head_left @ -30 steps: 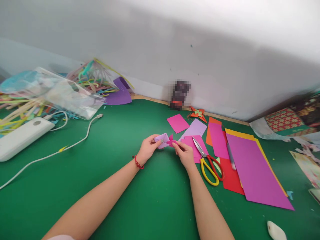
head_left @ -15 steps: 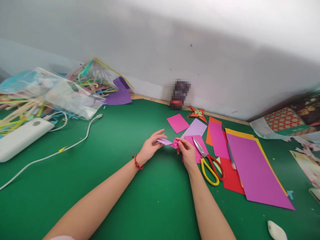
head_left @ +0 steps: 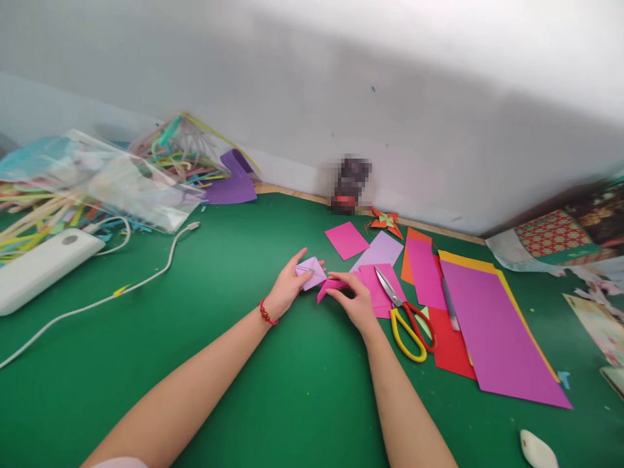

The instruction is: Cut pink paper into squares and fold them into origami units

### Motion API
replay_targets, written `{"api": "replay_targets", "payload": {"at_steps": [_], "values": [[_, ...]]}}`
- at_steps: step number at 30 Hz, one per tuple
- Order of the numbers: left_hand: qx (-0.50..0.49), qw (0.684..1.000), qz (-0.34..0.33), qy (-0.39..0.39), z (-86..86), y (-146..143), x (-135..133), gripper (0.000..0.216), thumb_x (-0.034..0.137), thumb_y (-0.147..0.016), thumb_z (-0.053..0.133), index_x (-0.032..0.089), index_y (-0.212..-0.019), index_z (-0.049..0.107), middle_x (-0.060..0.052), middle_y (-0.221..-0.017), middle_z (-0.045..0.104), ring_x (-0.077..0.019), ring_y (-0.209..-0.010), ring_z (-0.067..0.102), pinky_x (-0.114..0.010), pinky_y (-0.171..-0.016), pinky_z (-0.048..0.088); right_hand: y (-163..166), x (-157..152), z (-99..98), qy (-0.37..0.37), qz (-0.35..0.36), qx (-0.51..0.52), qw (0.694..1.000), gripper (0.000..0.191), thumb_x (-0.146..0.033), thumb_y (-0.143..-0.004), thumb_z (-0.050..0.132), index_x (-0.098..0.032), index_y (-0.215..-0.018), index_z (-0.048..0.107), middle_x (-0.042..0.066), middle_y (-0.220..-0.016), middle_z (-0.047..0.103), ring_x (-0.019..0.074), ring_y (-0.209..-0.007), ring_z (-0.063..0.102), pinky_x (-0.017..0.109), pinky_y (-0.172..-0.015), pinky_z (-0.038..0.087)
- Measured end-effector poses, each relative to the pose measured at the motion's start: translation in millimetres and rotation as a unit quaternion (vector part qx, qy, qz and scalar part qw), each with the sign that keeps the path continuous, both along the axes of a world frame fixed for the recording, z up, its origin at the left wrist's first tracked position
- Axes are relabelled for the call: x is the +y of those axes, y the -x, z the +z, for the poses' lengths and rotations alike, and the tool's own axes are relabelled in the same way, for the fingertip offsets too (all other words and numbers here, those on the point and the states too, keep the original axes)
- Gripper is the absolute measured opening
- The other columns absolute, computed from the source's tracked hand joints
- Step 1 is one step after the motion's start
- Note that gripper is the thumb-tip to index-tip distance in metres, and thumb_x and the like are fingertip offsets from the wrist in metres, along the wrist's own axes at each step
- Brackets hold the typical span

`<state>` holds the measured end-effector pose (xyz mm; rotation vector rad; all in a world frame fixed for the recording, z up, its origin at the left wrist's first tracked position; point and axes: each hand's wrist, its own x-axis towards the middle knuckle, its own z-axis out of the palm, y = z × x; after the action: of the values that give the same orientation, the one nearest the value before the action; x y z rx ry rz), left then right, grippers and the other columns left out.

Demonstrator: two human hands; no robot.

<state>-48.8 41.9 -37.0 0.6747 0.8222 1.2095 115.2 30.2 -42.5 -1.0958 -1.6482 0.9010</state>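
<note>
My left hand [head_left: 288, 282] pinches a small folded lilac paper [head_left: 312, 273], thumb on top and crease lines showing on its face. Between the thumb and fingers of my right hand [head_left: 357, 299] is a folded pink paper [head_left: 329, 286], its pointed end hanging down. The two papers come close at their corners; whether they touch I cannot tell. Just right of my right hand lie pink paper sheets [head_left: 385, 286], with scissors [head_left: 404, 312] with one yellow and one red handle resting across them. Behind these are a lilac sheet [head_left: 383, 247] and a pink square [head_left: 347, 240].
An orange and green paper pinwheel shape [head_left: 387, 221] lies by the wall. Purple sheets [head_left: 497, 325], a red sheet [head_left: 451, 351] and a pen [head_left: 450, 304] are at right. On the left stand a white power bank [head_left: 49, 270], its cable [head_left: 146, 279] and a plastic bag [head_left: 131, 175] over paper strips.
The lilac paper has turned to show its flat face to me, and my left thumb now lies on it. The pink paper has swung into a downward-pointing position in my right hand.
</note>
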Motion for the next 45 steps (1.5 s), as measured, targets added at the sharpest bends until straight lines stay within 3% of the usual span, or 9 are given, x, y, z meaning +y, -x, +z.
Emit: {"api": "replay_targets", "payload": {"at_steps": [3, 8, 13, 17, 21, 29, 34, 39, 45], "values": [[0.032, 0.999, 0.024, -0.021, -3.1, -0.8, 0.5, 0.070, 0.020, -0.068, 0.064, 0.012, -0.129, 0.031, -0.016, -0.108, 0.063, -0.0232, -0.100, 0.060, -0.041, -0.094, 0.040, 1.1, -2.4, 2.7, -0.075, 0.024, -0.068, 0.995, 0.030, -0.028, -0.071, 0.068, -0.028, -0.101, 0.064, 0.004, -0.094, 0.060, 0.0197, -0.091, 0.056, 0.037, -0.083, 0.046], [0.077, 0.996, 0.025, -0.044, -2.3, -0.6, -1.2, 0.054, 0.021, -0.070, 0.061, 0.013, -0.118, 0.039, -0.017, -0.111, 0.062, -0.0228, -0.099, 0.061, -0.039, -0.091, 0.042, 3.0, -4.0, 2.9, -0.133, 0.005, -0.126, 0.983, 0.020, -0.028, -0.074, 0.066, -0.028, -0.094, 0.065, 0.005, -0.096, 0.057, 0.0210, -0.094, 0.054, 0.039, -0.083, 0.045], [0.107, 0.993, 0.017, -0.049, -0.8, -0.9, -2.1, 0.044, 0.022, -0.071, 0.060, 0.014, -0.111, 0.042, -0.017, -0.111, 0.062, -0.0223, -0.097, 0.062, -0.038, -0.089, 0.044, 4.2, -4.7, 4.5, -0.130, 0.027, -0.131, 0.982, 0.012, -0.025, -0.076, 0.063, -0.025, -0.088, 0.062, 0.003, -0.082, 0.058, 0.0197, -0.084, 0.056, 0.037, -0.077, 0.047], [0.112, 0.992, 0.022, -0.050, -1.4, -0.8, -1.1, 0.037, 0.022, -0.071, 0.058, 0.014, -0.104, 0.044, -0.017, -0.111, 0.062, -0.0217, -0.096, 0.062, -0.037, -0.088, 0.045, 4.2, -5.2, 4.7, -0.130, 0.065, -0.165, 0.976, 0.024, -0.025, -0.073, 0.067, -0.025, -0.096, 0.061, 0.005, -0.090, 0.056, 0.0201, -0.087, 0.054, 0.037, -0.078, 0.046], [0.121, 0.991, 0.017, -0.051, -2.0, -1.1, 0.1, 0.035, 0.023, -0.071, 0.058, 0.014, -0.102, 0.045, -0.015, -0.110, 0.063, -0.0215, -0.095, 0.063, -0.037, -0.087, 0.045, 5.0, -5.5, 3.5, -0.139, 0.076, -0.175, 0.972, 0.015, -0.024, -0.074, 0.065, -0.022, -0.088, 0.059, 0.005, -0.088, 0.056, 0.0199, -0.087, 0.053, 0.036, -0.076, 0.046], [0.139, 0.987, -0.047, -0.057, 1.1, 3.3, 1.1, 0.026, 0.023, -0.068, 0.061, 0.015, -0.092, 0.053, -0.010, -0.102, 0.067, -0.0215, -0.092, 0.062, -0.036, -0.084, 0.046, 18.1, -6.9, -3.1, -0.175, -0.021, -0.130, 0.976, 0.013, -0.030, -0.078, 0.061, -0.023, -0.078, 0.051, -0.001, -0.068, 0.056, 0.0177, -0.071, 0.057, 0.045, -0.091, 0.039], [0.199, 0.978, -0.023, -0.057, -0.4, 3.9, 1.6, 0.029, 0.024, -0.066, 0.063, 0.015, -0.093, 0.058, -0.008, -0.093, 0.068, -0.0213, -0.087, 0.063, -0.036, -0.084, 0.045, 24.0, -9.9, -6.3, -0.153, -0.074, -0.111, 0.979, 0.011, -0.032, -0.081, 0.056, -0.022, -0.080, 0.050, 0.002, -0.071, 0.057, 0.0200, -0.079, 0.058, 0.039, -0.079, 0.047], [0.138, 0.990, -0.011, -0.035, 3.7, -4.6, -3.2, 0.028, 0.027, -0.068, 0.063, 0.016, -0.093, 0.055, -0.008, -0.091, 0.069, -0.0209, -0.088, 0.063, -0.035, -0.083, 0.046, 28.3, -11.4, -5.3, -0.169, -0.179, -0.101, 0.964, 0.014, -0.034, -0.081, 0.055, -0.022, -0.079, 0.049, 0.001, -0.069, 0.056, 0.0198, -0.073, 0.056, 0.044, -0.085, 0.043], [0.139, 0.989, 0.031, -0.035, 3.1, -13.7, -8.1, 0.034, 0.030, -0.066, 0.065, 0.015, -0.095, 0.056, -0.008, -0.093, 0.068, -0.0211, -0.089, 0.063, -0.035, -0.084, 0.046, 29.7, -13.8, -3.0, -0.087, -0.240, -0.093, 0.963, 0.018, -0.037, -0.080, 0.055, -0.020, -0.081, 0.049, 0.002, -0.070, 0.055, 0.0175, -0.064, 0.055, 0.032, -0.062, 0.046]]}}
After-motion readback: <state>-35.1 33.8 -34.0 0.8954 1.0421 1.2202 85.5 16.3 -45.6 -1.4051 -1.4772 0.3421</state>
